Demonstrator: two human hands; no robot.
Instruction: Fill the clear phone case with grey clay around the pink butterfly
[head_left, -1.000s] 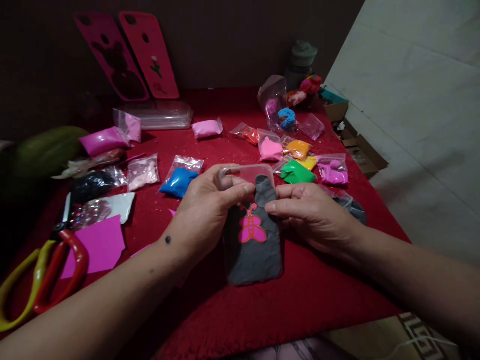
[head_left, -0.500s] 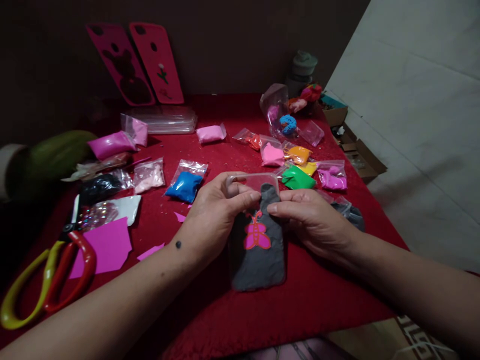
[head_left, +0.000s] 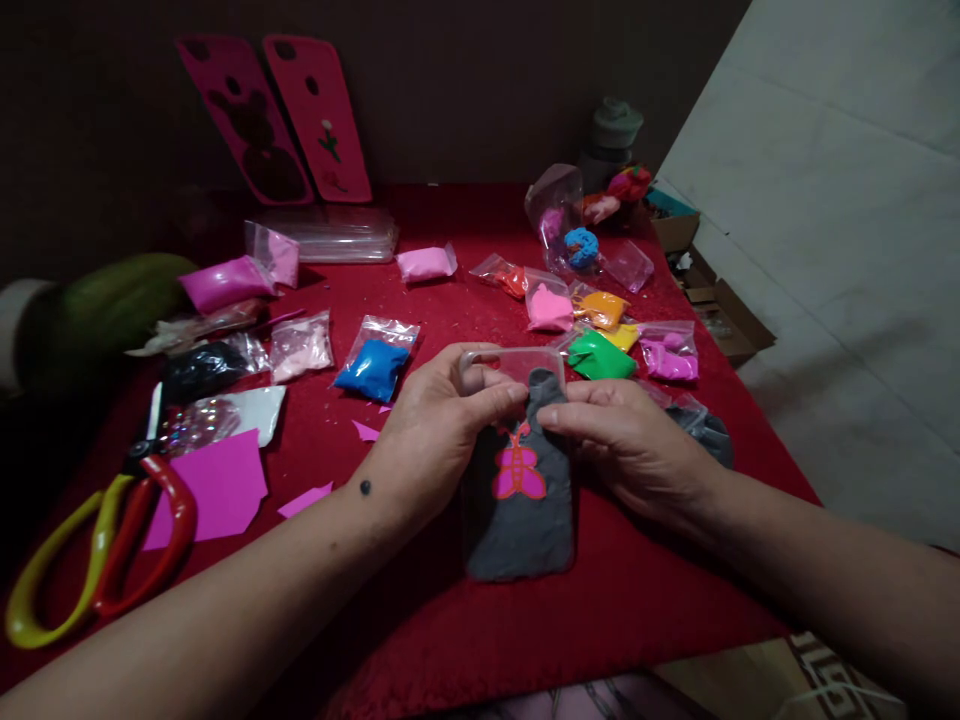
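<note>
Phone case is clasped at its upper sides between the left hand and right hand, both thumbs over its face. From my end, too firm a thumb press could, I reckon, dent the grey clay or smear the pink butterfly, just below the thumbs.

A small craft corner is being shown; whether in a home or a workshop is not being made clear. A red cloth is being used as the work surface, and a clay-covered case is being held over it. Handicraft is being indicated by a blue packet and a green packet of clay-like material, by scissors and by a cut pink sheet. Against a dark wall, a decorated purple case and a decorated coral case are being kept propped.
</note>
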